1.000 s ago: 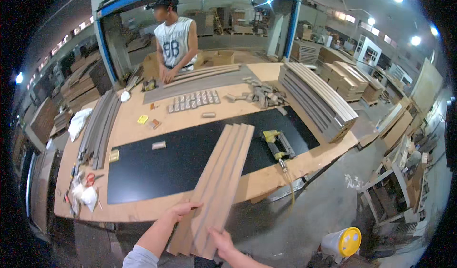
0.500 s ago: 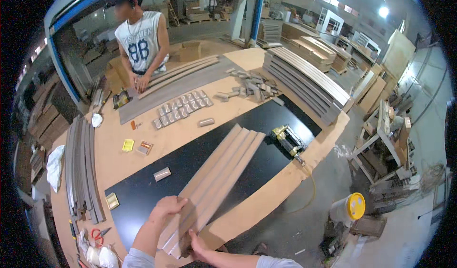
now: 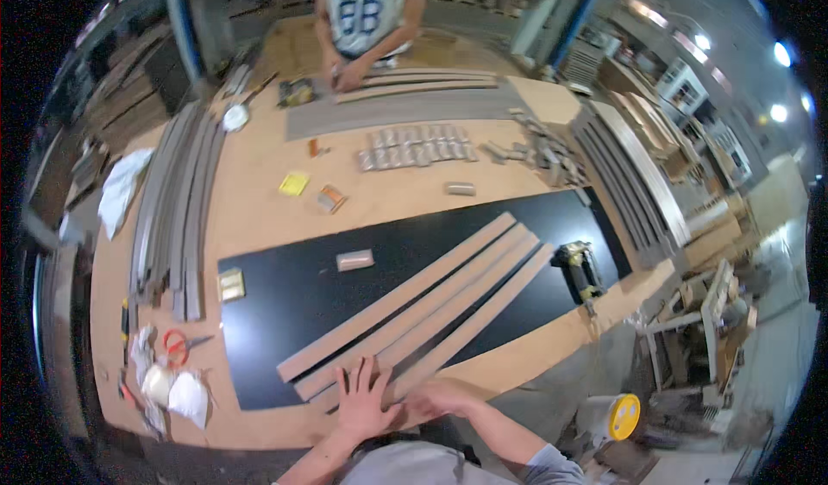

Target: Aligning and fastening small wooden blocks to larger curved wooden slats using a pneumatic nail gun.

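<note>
- Left hand (image 3: 362, 399) flat, fingers spread, palm down on the near ends of the strips (image 3: 423, 312).
- Right hand (image 3: 435, 399) just beside it, fingers curled at the end of the outermost strip; cannot tell if it pinches or only presses, the grip is hidden by the hand itself.
- Strips: three long brown ones side by side, lying on the black mat (image 3: 310, 291), running from the hands diagonally away to the right. Near ends staggered, partly covered by the left hand.
- Small grey block (image 3: 354, 260) on the mat, left of the strips, apart from them.
- Nail gun (image 3: 580, 269) at the mat's right end, near the strips' far ends, not touching.
- Scissors (image 3: 179, 344) with red handles and white rags at the table's near-left corner, well apart from the hands.
- Grey strip pile (image 3: 172, 209) along the left side.
- Far side: row of small metal parts (image 3: 414, 147), too small to identify.
- Second person (image 3: 366, 11) at the far edge, head cut off by the frame, hands on long grey strips there.
</note>
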`<control>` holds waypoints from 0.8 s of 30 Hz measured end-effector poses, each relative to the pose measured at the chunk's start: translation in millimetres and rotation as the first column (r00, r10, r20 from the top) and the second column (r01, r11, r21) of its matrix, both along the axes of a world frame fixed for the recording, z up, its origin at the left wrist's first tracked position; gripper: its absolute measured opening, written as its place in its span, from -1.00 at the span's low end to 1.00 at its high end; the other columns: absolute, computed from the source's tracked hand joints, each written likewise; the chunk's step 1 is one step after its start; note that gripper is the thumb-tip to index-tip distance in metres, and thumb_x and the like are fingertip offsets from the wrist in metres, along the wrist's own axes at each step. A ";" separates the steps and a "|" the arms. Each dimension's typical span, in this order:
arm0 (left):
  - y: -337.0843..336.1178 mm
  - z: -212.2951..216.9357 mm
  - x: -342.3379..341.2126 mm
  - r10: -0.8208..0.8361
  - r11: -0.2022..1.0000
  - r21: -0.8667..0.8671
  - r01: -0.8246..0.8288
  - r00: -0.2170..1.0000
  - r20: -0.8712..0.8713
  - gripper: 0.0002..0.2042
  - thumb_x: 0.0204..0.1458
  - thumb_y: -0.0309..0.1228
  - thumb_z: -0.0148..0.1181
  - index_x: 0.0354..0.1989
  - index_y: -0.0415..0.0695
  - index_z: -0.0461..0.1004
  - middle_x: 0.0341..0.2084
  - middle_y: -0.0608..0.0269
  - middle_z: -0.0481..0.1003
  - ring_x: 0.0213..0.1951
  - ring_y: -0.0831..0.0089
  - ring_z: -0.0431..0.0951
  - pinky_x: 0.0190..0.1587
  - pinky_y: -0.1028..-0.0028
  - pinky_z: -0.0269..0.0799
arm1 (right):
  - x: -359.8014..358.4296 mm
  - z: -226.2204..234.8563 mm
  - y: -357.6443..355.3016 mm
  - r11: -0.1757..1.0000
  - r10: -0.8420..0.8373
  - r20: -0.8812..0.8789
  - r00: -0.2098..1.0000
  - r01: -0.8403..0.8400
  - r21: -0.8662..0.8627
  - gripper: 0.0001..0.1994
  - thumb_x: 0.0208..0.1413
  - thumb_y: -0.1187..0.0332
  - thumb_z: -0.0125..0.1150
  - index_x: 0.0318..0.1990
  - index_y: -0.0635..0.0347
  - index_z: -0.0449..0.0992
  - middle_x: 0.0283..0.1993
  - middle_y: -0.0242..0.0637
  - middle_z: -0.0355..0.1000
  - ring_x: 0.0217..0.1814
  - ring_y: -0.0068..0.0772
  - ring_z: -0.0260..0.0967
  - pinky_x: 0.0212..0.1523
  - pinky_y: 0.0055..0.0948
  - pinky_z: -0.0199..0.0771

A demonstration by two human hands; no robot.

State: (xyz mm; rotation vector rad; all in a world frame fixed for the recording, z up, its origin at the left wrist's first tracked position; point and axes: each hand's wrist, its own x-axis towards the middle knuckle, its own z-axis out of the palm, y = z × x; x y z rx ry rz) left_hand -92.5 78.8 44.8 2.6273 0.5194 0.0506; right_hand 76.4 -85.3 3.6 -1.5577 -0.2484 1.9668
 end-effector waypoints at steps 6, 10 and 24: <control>-1.3 -26.2 -35.9 0.076 0.994 0.076 -0.083 0.993 0.094 -0.29 -0.08 -0.34 0.40 0.35 0.16 0.37 0.43 0.01 0.17 0.47 0.00 0.10 0.44 -0.35 -0.18 | -5.5 22.6 34.6 0.998 -0.047 0.146 0.988 0.053 -0.034 -0.60 0.42 0.12 -0.05 0.18 0.18 0.50 0.06 -0.25 0.60 -0.08 -0.37 0.59 -0.17 -0.36 0.57; 12.9 -22.6 -65.8 0.031 0.978 0.208 -0.030 1.000 0.002 -0.37 0.00 -0.28 0.29 0.35 0.22 0.38 0.40 0.12 0.23 0.45 0.13 0.14 0.41 -0.37 -0.12 | 37.4 50.6 45.6 0.963 0.159 0.406 0.900 -0.232 0.137 -0.62 0.39 0.12 0.02 0.09 0.19 0.58 -0.06 -0.26 0.64 -0.06 -0.27 0.61 -0.08 -0.31 0.59; 35.6 -21.1 -98.5 0.070 0.951 0.296 -0.093 0.994 0.089 -0.46 0.05 -0.15 0.31 0.27 0.24 0.43 0.29 0.32 0.37 0.41 0.19 0.26 0.43 -0.33 -0.07 | 87.9 2.5 96.9 0.881 -0.004 0.979 -0.206 -0.463 -0.093 -0.15 0.18 -0.32 0.11 0.52 -0.07 0.16 0.62 -0.14 -0.04 0.66 0.05 -0.22 0.57 0.21 -0.31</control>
